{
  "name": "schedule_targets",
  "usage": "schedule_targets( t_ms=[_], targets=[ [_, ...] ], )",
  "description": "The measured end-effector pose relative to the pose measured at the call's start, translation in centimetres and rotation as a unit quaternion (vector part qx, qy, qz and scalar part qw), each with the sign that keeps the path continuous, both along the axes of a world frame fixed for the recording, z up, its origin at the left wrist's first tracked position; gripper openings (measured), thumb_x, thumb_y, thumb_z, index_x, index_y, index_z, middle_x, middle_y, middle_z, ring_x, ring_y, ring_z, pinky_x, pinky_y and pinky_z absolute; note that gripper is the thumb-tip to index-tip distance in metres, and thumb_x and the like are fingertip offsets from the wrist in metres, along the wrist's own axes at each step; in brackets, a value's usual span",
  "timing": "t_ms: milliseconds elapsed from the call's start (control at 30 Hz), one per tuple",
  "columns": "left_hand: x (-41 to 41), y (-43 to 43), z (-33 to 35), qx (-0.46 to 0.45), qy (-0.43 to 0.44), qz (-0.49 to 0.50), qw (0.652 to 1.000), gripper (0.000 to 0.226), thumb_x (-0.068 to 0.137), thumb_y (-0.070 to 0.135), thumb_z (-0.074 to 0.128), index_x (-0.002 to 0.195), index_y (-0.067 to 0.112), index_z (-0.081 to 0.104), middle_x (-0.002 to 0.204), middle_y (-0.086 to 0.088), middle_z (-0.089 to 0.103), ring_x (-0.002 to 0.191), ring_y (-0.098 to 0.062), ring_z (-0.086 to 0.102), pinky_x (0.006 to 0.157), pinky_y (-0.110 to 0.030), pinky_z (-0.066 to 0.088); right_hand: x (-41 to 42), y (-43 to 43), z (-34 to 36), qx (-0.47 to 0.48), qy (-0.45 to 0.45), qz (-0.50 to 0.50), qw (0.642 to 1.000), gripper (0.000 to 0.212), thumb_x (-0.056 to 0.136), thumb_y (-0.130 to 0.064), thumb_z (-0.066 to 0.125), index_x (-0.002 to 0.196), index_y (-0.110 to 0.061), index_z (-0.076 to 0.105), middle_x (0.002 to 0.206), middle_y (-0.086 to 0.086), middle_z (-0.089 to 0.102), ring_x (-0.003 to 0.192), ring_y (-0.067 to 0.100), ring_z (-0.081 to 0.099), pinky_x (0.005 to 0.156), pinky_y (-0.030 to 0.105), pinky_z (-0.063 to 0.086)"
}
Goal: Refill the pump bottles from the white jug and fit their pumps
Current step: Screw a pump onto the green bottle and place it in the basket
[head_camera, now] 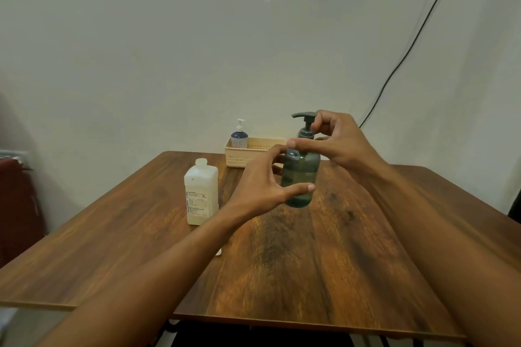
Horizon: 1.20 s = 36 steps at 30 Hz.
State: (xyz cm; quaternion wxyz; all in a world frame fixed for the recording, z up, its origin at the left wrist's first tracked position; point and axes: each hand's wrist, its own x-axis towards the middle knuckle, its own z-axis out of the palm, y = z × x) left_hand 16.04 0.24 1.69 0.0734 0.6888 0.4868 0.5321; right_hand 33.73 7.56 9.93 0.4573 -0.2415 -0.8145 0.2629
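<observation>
Standing upright, the bottle [300, 175] has its pump [306, 121] on top. The right hand [341, 138] pinches the pump's neck; the left hand [262, 186] wraps round the bottle below.

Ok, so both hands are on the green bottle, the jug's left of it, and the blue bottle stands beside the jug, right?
No: the head view shows the blue bottle in the basket, not beside the jug. Left hand and right hand are on the green bottle, jug left of it.
</observation>
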Motion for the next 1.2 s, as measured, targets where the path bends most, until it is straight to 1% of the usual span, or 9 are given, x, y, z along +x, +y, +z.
schedule_targets(
  t_ms=[100, 200, 367, 533, 733, 867, 1033, 1100, 1200],
  targets=[
    [-0.1, -0.1, -0.3, -0.008, -0.001, -0.004, 1.0, 0.079, 0.07, 0.065, 0.082, 0.137, 0.039, 0.05, 0.115, 0.03, 0.054, 0.101, 0.014, 0.057, 0.075, -0.007, 0.05, 0.2, 0.0, -0.2, -0.013, -0.045, 0.011, 0.999, 0.048, 0.076, -0.049, 0.088, 0.103, -0.014, 0.071, 0.108, 0.001, 0.08, 0.104, 0.014, 0.075, 0.099, 0.043, 0.061],
    [-0.3, 0.0, 0.0, -0.014, -0.002, -0.009, 1.0, 0.075, 0.07, 0.065, 0.081, 0.133, 0.037, 0.052, 0.117, 0.025, 0.058, 0.103, 0.009, 0.059, 0.077, -0.011, 0.051, 1.5, 0.0, 0.8, -0.078, -0.096, 0.086, 0.989, 0.052, 0.087, -0.051, 0.078, 0.133, -0.027, 0.071, 0.13, -0.008, 0.076, 0.127, 0.012, 0.069, 0.11, 0.045, 0.053],
    [-0.3, 0.1, 0.3, -0.005, 0.007, -0.003, 1.0, 0.079, 0.069, 0.068, 0.079, 0.135, 0.035, 0.052, 0.12, 0.023, 0.058, 0.099, 0.011, 0.059, 0.072, -0.003, 0.048, 1.7, -0.2, 1.7, -0.031, -0.106, 0.054, 0.992, 0.035, 0.082, -0.044, 0.084, 0.109, -0.022, 0.084, 0.111, -0.004, 0.082, 0.112, 0.014, 0.076, 0.108, 0.05, 0.055],
    [0.0, 0.0, 0.3, 0.0, 0.005, -0.004, 1.0, 0.084, 0.068, 0.068, 0.081, 0.14, 0.042, 0.047, 0.117, 0.03, 0.053, 0.097, 0.019, 0.056, 0.07, 0.0, 0.047, 0.0, -0.9, 0.6, 0.008, -0.056, -0.038, 0.998, 0.055, 0.077, -0.039, 0.092, 0.105, 0.003, 0.073, 0.104, 0.013, 0.077, 0.101, 0.032, 0.073, 0.096, 0.056, 0.059],
    [0.1, 0.2, 0.4, -0.009, -0.004, -0.009, 1.0, 0.077, 0.069, 0.069, 0.08, 0.134, 0.038, 0.052, 0.118, 0.026, 0.059, 0.1, 0.01, 0.061, 0.073, -0.003, 0.05, 1.6, 0.1, 1.2, -0.057, -0.097, 0.074, 0.991, 0.044, 0.096, -0.05, 0.071, 0.132, -0.026, 0.072, 0.135, -0.011, 0.072, 0.126, 0.01, 0.068, 0.107, 0.038, 0.053],
    [-0.1, 0.4, 0.8, -0.004, 0.0, -0.01, 1.0, 0.077, 0.07, 0.065, 0.081, 0.135, 0.034, 0.052, 0.126, 0.017, 0.063, 0.101, 0.008, 0.06, 0.073, 0.0, 0.047, 2.3, 1.1, 1.7, -0.07, -0.094, 0.113, 0.987, 0.035, 0.092, -0.039, 0.077, 0.123, -0.023, 0.081, 0.131, -0.005, 0.076, 0.13, 0.011, 0.067, 0.112, 0.043, 0.045],
    [0.5, 0.4, 0.6, -0.003, -0.001, -0.009, 1.0, 0.082, 0.067, 0.07, 0.08, 0.137, 0.039, 0.05, 0.114, 0.032, 0.057, 0.101, 0.019, 0.058, 0.072, 0.001, 0.047, 0.6, 0.7, 0.7, -0.034, -0.027, 0.03, 0.999, 0.068, 0.07, -0.048, 0.092, 0.107, 0.006, 0.073, 0.104, -0.002, 0.083, 0.101, 0.012, 0.077, 0.09, 0.031, 0.056],
    [0.5, 0.3, 0.6, -0.005, -0.004, -0.008, 1.0, 0.08, 0.068, 0.068, 0.081, 0.136, 0.04, 0.05, 0.11, 0.037, 0.054, 0.1, 0.026, 0.054, 0.071, 0.002, 0.045, 0.1, 0.8, 0.4, -0.023, -0.032, 0.01, 0.999, 0.065, 0.073, -0.054, 0.09, 0.108, -0.002, 0.074, 0.104, -0.002, 0.082, 0.099, 0.013, 0.077, 0.093, 0.036, 0.059],
    [0.1, 0.3, 1.0, -0.007, -0.009, -0.003, 1.0, 0.074, 0.069, 0.067, 0.081, 0.131, 0.04, 0.051, 0.112, 0.033, 0.057, 0.103, 0.017, 0.058, 0.075, 0.0, 0.047, 0.9, 1.0, 0.9, -0.093, -0.068, 0.071, 0.991, 0.051, 0.089, -0.056, 0.074, 0.127, -0.023, 0.074, 0.124, -0.009, 0.077, 0.117, 0.005, 0.072, 0.098, 0.033, 0.059]
  ],
)
